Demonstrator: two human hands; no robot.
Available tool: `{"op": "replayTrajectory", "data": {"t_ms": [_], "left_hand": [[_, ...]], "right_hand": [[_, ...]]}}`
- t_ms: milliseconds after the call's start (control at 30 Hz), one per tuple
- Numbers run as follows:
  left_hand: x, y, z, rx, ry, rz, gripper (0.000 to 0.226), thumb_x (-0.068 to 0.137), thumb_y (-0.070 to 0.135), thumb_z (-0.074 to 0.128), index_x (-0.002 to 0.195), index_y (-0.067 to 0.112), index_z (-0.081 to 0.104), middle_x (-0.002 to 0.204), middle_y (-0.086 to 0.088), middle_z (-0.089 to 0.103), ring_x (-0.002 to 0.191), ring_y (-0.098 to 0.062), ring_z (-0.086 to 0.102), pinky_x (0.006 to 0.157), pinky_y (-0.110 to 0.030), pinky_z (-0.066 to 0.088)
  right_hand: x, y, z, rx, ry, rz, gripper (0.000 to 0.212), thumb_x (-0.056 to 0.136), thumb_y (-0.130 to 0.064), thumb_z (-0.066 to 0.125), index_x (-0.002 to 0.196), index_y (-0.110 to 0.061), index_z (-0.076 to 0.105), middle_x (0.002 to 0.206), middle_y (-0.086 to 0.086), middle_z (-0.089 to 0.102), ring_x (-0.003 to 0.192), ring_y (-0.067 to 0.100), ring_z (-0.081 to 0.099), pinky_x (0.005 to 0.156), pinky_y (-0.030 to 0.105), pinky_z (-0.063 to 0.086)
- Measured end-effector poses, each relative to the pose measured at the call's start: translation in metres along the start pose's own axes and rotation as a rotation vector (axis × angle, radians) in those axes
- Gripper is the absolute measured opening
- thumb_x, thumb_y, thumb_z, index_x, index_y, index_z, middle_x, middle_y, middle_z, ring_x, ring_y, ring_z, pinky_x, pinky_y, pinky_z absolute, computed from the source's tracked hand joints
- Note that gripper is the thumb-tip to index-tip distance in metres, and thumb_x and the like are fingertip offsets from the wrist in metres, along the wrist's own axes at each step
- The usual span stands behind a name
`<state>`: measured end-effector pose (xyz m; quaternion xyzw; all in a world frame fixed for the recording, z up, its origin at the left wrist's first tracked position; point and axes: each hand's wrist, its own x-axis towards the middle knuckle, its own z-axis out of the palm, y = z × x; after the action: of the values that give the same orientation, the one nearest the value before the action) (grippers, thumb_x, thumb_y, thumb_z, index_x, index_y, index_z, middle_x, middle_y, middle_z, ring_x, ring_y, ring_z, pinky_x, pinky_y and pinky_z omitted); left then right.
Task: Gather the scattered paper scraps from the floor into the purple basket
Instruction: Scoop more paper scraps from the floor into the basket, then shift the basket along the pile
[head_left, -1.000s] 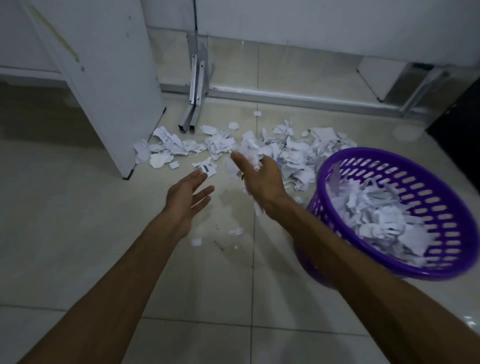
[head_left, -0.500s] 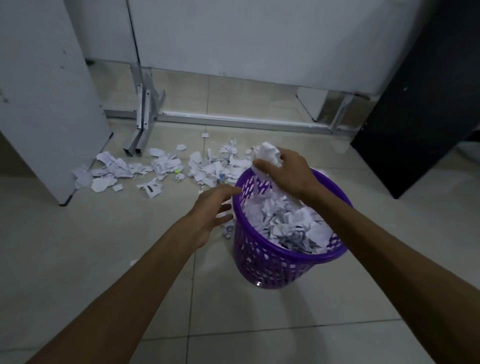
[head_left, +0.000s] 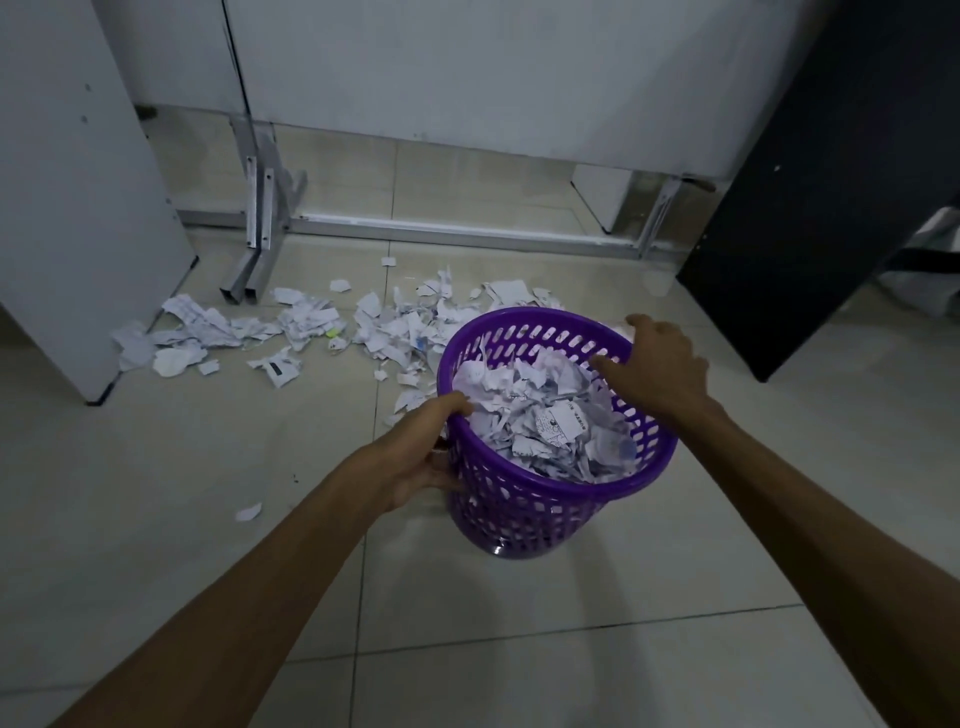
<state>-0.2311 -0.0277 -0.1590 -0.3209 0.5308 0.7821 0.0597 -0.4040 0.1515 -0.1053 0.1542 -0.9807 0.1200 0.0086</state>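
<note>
Purple basket (head_left: 524, 499) stands on the tiled floor (head_left: 208, 519), heaped with scraps. Left hand (head_left: 426, 452) grips its near-left rim, thumb over the edge. Right hand (head_left: 654, 364) hovers over the far-right rim, fingers loosely spread. Paper scraps (head_left: 306, 327) lie beyond the basket.

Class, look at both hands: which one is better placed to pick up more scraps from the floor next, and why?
Probably the right hand: it hangs open above the purple basket holding nothing, while the left hand grips the basket's side, steadying it.
</note>
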Motion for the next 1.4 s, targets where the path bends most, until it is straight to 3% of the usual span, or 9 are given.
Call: {"op": "replayTrajectory", "data": {"t_ms": [100,200,300,467,800,1134,1234,1300,1400], "left_hand": [[0.001,0.003,0.009,-0.015,-0.01,0.028,0.03,0.092,0.019,0.042,0.12,0.013,0.051,0.081,-0.007,0.072,0.074,-0.022,0.071,0.061,-0.039,0.059],[-0.001,0.011,0.005,-0.017,-0.001,0.045,0.035,0.09,0.015,0.039,0.124,0.013,0.05,0.095,-0.011,0.07,0.084,-0.026,0.069,0.066,-0.044,0.06],[-0.01,0.03,-0.016,-0.04,0.014,0.077,0.023,0.09,0.015,0.04,0.11,0.016,0.053,0.085,-0.009,0.074,0.081,-0.026,0.071,0.064,-0.047,0.059],[-0.035,0.074,-0.073,-0.025,0.078,0.15,0.037,0.089,0.016,0.04,0.124,0.008,0.052,0.113,-0.018,0.067,0.096,-0.036,0.067,0.063,-0.051,0.059],[-0.088,0.091,-0.234,-0.191,0.419,0.242,0.044,0.085,0.013,0.033,0.123,0.011,0.056,0.113,-0.016,0.067,0.105,-0.037,0.063,0.068,-0.052,0.055],[-0.104,0.043,-0.338,-0.275,0.576,0.226,0.037,0.081,0.013,0.034,0.101,0.02,0.064,0.092,-0.007,0.076,0.083,-0.028,0.073,0.07,-0.054,0.058],[-0.102,0.046,-0.34,-0.3,0.592,0.264,0.032,0.085,0.012,0.033,0.098,0.021,0.061,0.077,-0.001,0.076,0.069,-0.02,0.073,0.057,-0.048,0.059],[-0.101,0.046,-0.332,-0.28,0.597,0.288,0.029,0.093,0.019,0.033,0.097,0.023,0.061,0.072,0.001,0.075,0.062,-0.015,0.072,0.05,-0.039,0.057],[-0.099,0.033,-0.326,-0.296,0.671,0.277,0.048,0.097,0.058,0.028,0.104,0.028,0.064,0.096,-0.001,0.072,0.079,-0.019,0.071,0.066,-0.04,0.059]], "right_hand": [[-0.005,0.008,0.002,0.235,-0.121,0.136,0.065,0.09,-0.052,0.062,0.138,-0.012,0.045,0.13,0.015,0.06,0.106,0.035,0.064,0.091,0.049,0.054],[-0.008,0.003,-0.004,0.314,-0.019,0.153,0.053,0.093,-0.049,0.058,0.13,-0.011,0.056,0.117,0.013,0.068,0.093,0.032,0.068,0.085,0.046,0.058],[-0.004,-0.018,-0.018,0.341,0.075,0.112,0.046,0.093,-0.049,0.057,0.123,-0.014,0.064,0.107,0.01,0.071,0.087,0.028,0.069,0.082,0.042,0.058],[0.002,-0.085,-0.043,0.527,0.068,0.0,0.039,0.096,-0.047,0.055,0.118,-0.017,0.067,0.093,0.006,0.072,0.077,0.024,0.072,0.078,0.045,0.061],[-0.021,-0.272,0.005,0.898,-0.219,-0.292,0.038,0.092,-0.043,0.064,0.102,-0.007,0.07,0.089,0.008,0.075,0.081,0.024,0.073,0.074,0.038,0.059],[-0.041,-0.373,0.105,1.02,-0.474,-0.314,0.039,0.093,-0.039,0.063,0.115,-0.008,0.065,0.1,0.01,0.073,0.091,0.028,0.072,0.081,0.04,0.06],[-0.038,-0.39,0.121,1.034,-0.447,-0.297,0.039,0.093,-0.037,0.064,0.122,-0.011,0.063,0.108,0.007,0.071,0.095,0.023,0.069,0.083,0.037,0.058],[-0.035,-0.39,0.126,1.041,-0.42,-0.275,0.036,0.096,-0.038,0.059,0.118,-0.011,0.065,0.103,0.006,0.073,0.088,0.019,0.07,0.075,0.031,0.057],[-0.03,-0.379,0.128,1.052,-0.441,-0.254,0.041,0.103,-0.046,0.04,0.104,-0.016,0.069,0.095,0.003,0.074,0.083,0.016,0.072,0.068,0.023,0.055]]}}
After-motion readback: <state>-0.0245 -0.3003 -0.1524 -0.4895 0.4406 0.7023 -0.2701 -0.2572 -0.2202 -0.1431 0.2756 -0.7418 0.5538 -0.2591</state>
